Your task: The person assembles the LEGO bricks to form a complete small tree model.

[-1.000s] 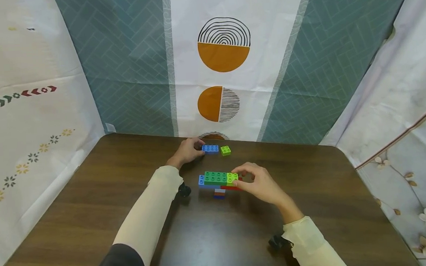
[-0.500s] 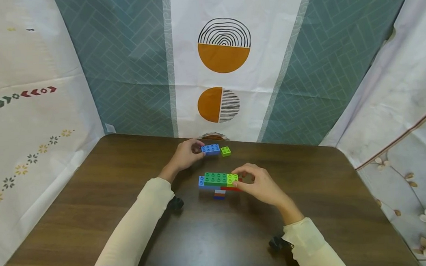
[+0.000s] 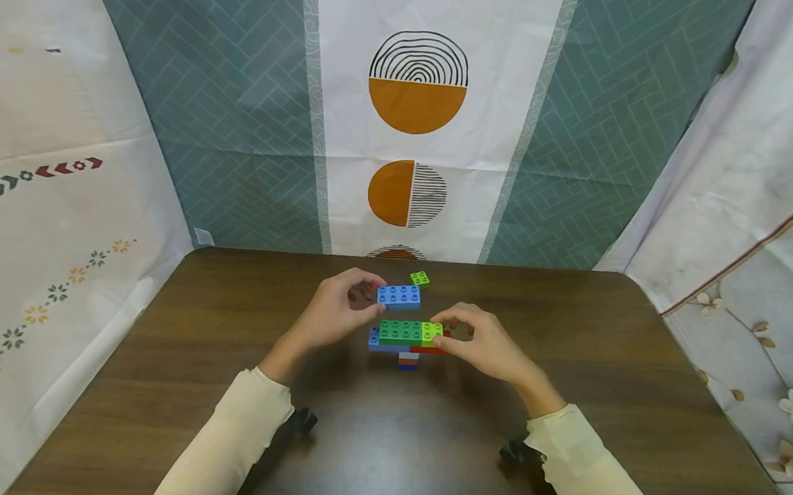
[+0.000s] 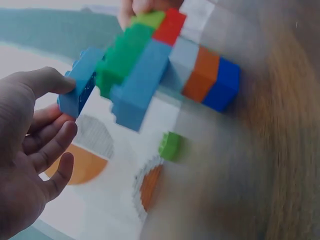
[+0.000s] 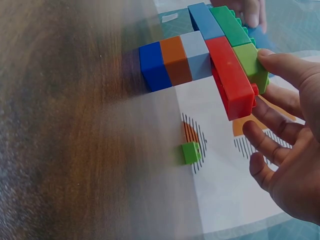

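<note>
My left hand [image 3: 332,308] pinches a blue toy building brick [image 3: 398,296] by its left end, thumb in front and fingers behind. The brick is held in the air just behind and above a brick structure. On that structure's top layer are a long green brick [image 3: 400,332] and a small lime brick [image 3: 432,334]. Beneath them lie a blue brick [image 4: 142,90] and a red brick [image 5: 231,75] end to end. A column of white [image 5: 195,54], orange [image 5: 175,60] and dark blue [image 5: 155,66] bricks supports these. My right hand [image 3: 487,344] pinches the lime brick, steadying its right end.
A loose lime brick [image 3: 420,278] lies on the brown wooden table [image 3: 564,305] near its back edge, behind the structure. Patterned cloths [image 3: 246,135] hang along the back and both sides of the table.
My left hand has lifted the blue brick off the back of the table and brought it nearer, toward the structure. My right hand has stayed on the lime brick.
</note>
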Tool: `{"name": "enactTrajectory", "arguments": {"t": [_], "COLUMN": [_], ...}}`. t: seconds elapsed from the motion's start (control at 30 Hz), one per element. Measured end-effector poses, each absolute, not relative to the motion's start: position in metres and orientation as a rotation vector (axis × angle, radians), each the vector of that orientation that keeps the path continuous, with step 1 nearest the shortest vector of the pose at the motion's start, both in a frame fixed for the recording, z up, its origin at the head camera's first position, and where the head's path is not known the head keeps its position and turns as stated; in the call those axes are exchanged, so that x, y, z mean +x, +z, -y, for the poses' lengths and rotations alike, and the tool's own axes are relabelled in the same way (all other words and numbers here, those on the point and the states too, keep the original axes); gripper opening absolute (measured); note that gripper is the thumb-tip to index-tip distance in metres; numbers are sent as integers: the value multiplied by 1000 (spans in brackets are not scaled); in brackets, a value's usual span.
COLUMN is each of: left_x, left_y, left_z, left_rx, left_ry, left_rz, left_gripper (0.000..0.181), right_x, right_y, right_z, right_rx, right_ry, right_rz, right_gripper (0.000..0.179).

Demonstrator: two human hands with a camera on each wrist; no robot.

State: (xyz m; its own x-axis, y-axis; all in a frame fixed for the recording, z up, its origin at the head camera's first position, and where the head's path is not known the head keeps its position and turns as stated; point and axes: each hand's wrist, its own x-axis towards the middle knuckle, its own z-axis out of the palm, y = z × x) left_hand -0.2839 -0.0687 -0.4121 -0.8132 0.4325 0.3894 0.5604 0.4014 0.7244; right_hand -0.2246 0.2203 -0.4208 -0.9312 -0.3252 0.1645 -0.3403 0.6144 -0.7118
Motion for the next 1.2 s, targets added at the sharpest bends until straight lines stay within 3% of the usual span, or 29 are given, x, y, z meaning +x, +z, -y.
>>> {"name": "enactTrajectory", "arguments": {"t": [0.23,0.57,1.2], "left_x": [-263,-258,-256], "left_y": [-403,-409,-412], "left_z": [67,64,61], "left_rx": [-1008,-1101,-1055], "left_ry": [-1319,-1391,-1423], "left_rz": [2546,2625,2645], "left_gripper": [36,39,37], "right_x": [-224,-224,-222], "right_y": [-420,-420,-416], "right_z": [-221,-220,-218], "right_rx": [573,570,597], "right_ry": [1269,1281,1291], "right_rz": [2806,2816,2777], "right_gripper": [28,33,37]}}
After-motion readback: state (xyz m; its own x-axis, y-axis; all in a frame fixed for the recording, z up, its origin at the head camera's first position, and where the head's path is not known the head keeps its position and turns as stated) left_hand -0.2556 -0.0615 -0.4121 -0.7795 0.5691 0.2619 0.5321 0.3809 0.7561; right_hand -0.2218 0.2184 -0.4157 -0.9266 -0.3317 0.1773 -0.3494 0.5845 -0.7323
